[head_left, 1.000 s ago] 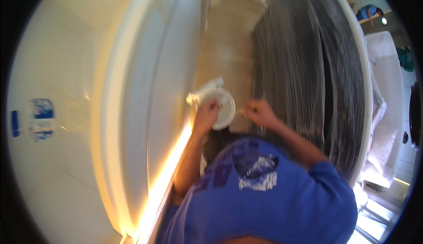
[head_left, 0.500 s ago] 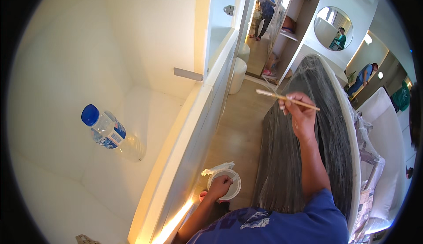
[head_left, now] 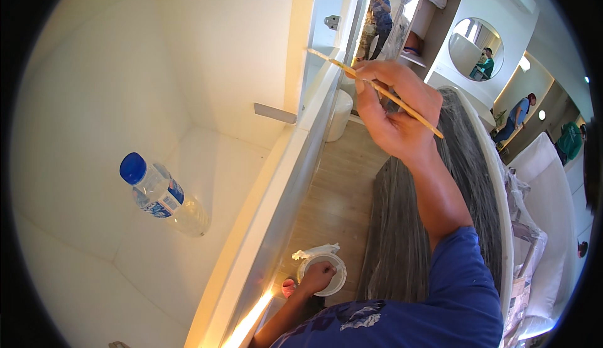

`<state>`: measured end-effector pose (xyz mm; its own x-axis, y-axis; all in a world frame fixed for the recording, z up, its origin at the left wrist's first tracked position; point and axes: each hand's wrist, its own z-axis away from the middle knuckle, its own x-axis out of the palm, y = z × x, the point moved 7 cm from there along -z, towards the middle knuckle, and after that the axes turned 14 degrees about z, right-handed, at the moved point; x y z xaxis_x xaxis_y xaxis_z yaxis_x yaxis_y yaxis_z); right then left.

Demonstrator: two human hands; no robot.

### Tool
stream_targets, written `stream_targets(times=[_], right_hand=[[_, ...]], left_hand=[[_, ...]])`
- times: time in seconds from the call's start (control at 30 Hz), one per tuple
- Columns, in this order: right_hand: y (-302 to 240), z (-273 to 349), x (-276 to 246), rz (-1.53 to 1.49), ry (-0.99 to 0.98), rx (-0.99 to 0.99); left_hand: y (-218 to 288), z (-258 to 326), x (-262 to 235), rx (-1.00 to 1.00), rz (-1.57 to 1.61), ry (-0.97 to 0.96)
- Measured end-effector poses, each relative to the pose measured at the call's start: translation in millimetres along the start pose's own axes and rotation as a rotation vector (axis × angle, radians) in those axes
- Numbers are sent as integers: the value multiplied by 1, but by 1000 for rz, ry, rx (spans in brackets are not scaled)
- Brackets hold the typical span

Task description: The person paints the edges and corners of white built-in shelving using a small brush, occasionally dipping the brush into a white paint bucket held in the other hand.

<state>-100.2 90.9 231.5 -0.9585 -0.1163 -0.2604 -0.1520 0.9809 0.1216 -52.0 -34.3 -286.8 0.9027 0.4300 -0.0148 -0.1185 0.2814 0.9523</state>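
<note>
My right hand (head_left: 402, 112) is raised and closed around a thin paintbrush (head_left: 411, 112) with a wooden handle. Its pale, paint-coated tip points up and left, close to the white edge of the cabinet frame (head_left: 320, 90); whether it touches I cannot tell. Low down, my left hand (head_left: 318, 277) is closed at a round white bucket (head_left: 341, 280), its fingers bunched over the opening. A crumpled white rag or plastic piece (head_left: 316, 251) lies along the bucket's far rim. What the bucket holds is mostly hidden by the hand.
A clear plastic bottle (head_left: 164, 195) with a blue cap stands inside the white cabinet at left. A grey flat bracket (head_left: 275, 113) juts out by the cabinet edge. At right is a plastic-covered dark bed or couch (head_left: 468, 178). Other people (head_left: 516, 117) are farther back.
My right hand has moved up and left with the paintbrush, from over the dark covered furniture to the cabinet frame. The left hand stays at the bucket.
</note>
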Motion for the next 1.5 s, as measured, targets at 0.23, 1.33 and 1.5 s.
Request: stream_targets(times=[0.23, 1.33, 1.5], right_hand=[[-5, -7, 10, 43, 24, -106], [-7, -19, 10, 121, 41, -202], [-6, -24, 9, 140, 92, -224]], left_hand=[[-23, -7, 7, 16, -63, -71], [-19, -5, 7, -17, -86, -87], [-21, -7, 9, 1, -89, -98]])
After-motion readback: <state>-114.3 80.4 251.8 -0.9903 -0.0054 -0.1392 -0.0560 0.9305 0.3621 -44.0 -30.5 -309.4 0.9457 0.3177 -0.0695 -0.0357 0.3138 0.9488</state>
